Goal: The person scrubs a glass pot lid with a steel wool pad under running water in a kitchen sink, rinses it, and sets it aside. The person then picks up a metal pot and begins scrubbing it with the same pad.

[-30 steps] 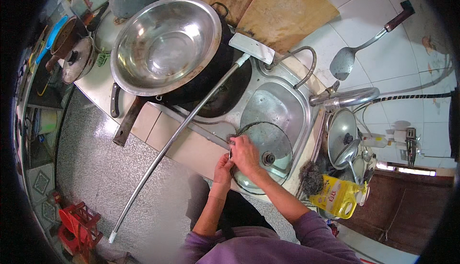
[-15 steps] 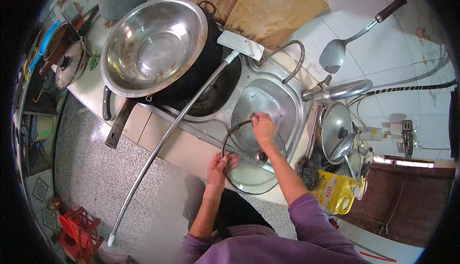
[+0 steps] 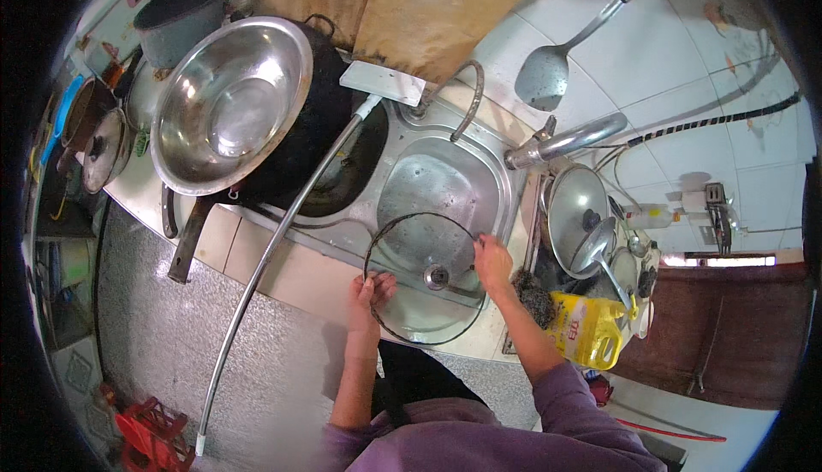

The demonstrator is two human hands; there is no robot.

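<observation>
A round, clear glass pot lid (image 3: 411, 314) with a dark rim and a central knob is tilted over the front edge of the sink basin. My left hand (image 3: 368, 294) grips the lid's left rim, thumb on the near side and fingers spread behind the glass. At the opposite rim, my right hand (image 3: 493, 264) has its fingers closed on the edge. Whether anything small is tucked inside those fingers is hidden. Behind the lid lies the steel sink (image 3: 441, 172), its bottom wet, with the curved faucet (image 3: 569, 142) at the right.
A large steel bowl (image 3: 235, 108) rests on a black wok (image 3: 308, 104) at the left. A long-handled white-headed squeegee (image 3: 274, 258) leans across the counter. Right of the sink are another lid (image 3: 575, 202), dark scouring wool (image 3: 533, 299) and a yellow jug (image 3: 591, 331). A spatula (image 3: 544, 74) hangs on the tiles.
My right hand has moved from the lid's upper rim down along to its right side. My left hand stays on the left rim. The whole view has shifted slightly.
</observation>
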